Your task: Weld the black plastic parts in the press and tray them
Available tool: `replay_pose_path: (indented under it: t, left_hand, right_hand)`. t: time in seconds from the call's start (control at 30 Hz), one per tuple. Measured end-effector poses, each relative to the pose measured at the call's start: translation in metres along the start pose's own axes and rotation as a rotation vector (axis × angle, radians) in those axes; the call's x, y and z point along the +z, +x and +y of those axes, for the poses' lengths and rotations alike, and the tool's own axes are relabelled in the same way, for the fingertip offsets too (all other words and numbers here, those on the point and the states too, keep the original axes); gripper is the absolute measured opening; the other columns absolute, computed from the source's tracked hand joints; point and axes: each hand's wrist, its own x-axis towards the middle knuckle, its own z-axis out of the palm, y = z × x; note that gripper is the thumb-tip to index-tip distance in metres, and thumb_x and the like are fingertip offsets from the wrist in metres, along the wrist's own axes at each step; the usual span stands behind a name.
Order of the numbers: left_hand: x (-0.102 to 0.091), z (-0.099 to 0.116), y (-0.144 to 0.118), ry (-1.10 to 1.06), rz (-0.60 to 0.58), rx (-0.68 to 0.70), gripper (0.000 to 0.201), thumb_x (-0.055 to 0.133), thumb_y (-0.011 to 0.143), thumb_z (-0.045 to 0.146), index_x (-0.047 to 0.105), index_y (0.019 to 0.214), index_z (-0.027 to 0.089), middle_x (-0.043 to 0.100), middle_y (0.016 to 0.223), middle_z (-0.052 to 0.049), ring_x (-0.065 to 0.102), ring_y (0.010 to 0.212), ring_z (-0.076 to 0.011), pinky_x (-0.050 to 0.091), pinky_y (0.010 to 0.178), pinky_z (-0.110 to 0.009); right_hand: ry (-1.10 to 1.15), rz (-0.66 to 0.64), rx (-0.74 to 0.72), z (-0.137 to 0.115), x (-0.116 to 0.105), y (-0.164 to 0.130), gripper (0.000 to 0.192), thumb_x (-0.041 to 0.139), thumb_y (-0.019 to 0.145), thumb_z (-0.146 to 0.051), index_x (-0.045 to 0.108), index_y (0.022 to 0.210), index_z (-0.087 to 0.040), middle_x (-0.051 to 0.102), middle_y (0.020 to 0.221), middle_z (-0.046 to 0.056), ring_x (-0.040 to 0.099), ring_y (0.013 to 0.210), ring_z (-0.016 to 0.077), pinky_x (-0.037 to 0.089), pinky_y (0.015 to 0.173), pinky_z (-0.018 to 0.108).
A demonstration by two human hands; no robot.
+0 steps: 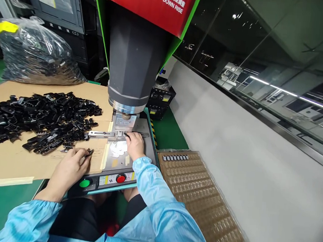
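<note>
Item: small black clip, pinched between fingertips of left hand, over the cardboard sheet. Right hand: fingers narrowed on a thin dark part at the fixture just ahead; whether it is gripped cannot be told. Advisable: seat the part flat, fingers clear of the press head directly above. Beyond left hand: loose clip pile, bagged stock. Right of right hand: blister tray. Near the wrists: green button, red button.

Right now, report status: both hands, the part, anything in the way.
Left hand pinching small black plastic part on cardboard. Right hand at metal fixture under grey press head. Loose black parts pile alongside, clear of fixture.
</note>
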Motion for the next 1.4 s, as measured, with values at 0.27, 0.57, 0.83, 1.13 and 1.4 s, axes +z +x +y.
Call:
replay_pose_path:
  t: [0.27,0.57,0.83,1.13,1.4]
  left_hand:
    - [-0.012,0.028,0.014,-0.079,0.050,-0.084,0.039,0.054,0.104,0.057,0.069,0.124,0.027,0.074,0.113,-0.007,0.071,0.102,-0.0277,0.055,0.090,-0.041]
    - [0.033,0.085,0.108,-0.003,0.057,0.076,0.042,0.049,0.107,0.045,0.079,0.124,0.021,0.074,0.108,-0.012,0.068,0.103,-0.0316,0.052,0.091,-0.043]
    - [0.047,0.084,0.114,0.113,-0.092,0.191,0.046,0.046,0.107,0.044,0.073,0.135,0.020,0.070,0.125,-0.019,0.065,0.111,-0.0378,0.050,0.096,-0.051]
    - [0.016,0.063,0.100,-0.034,-0.177,0.208,0.065,0.051,0.103,0.056,0.056,0.156,0.018,0.068,0.138,-0.017,0.065,0.126,-0.0347,0.053,0.108,-0.048]
    - [-0.009,-0.034,-0.013,0.021,-0.334,0.239,0.088,0.072,0.083,0.062,0.054,0.164,0.031,0.049,0.169,-0.014,0.047,0.154,-0.0435,0.045,0.125,-0.059]
  right_hand:
    - [-0.220,-0.096,-0.079,-0.014,-0.002,-0.003,0.037,0.056,0.111,-0.031,0.067,0.146,-0.027,0.066,0.129,0.011,0.053,0.118,0.0301,0.046,0.100,0.044]
    - [-0.257,-0.159,-0.086,-0.016,-0.020,-0.001,0.050,0.060,0.099,-0.019,0.061,0.148,-0.031,0.063,0.127,0.010,0.049,0.117,0.0306,0.043,0.098,0.044]
    - [-0.200,-0.196,-0.088,-0.012,-0.016,0.004,0.049,0.060,0.096,-0.014,0.063,0.142,-0.028,0.061,0.124,0.013,0.048,0.118,0.0333,0.045,0.100,0.047]
    - [0.045,-0.089,-0.036,0.008,-0.037,-0.032,0.060,0.061,0.098,-0.013,0.055,0.157,-0.023,0.060,0.148,0.011,0.050,0.136,0.0279,0.045,0.120,0.044]
    - [0.098,-0.292,-0.023,0.083,-0.107,-0.128,0.080,0.082,0.087,-0.020,0.055,0.162,-0.028,0.058,0.162,0.010,0.039,0.160,0.0308,0.036,0.132,0.053]
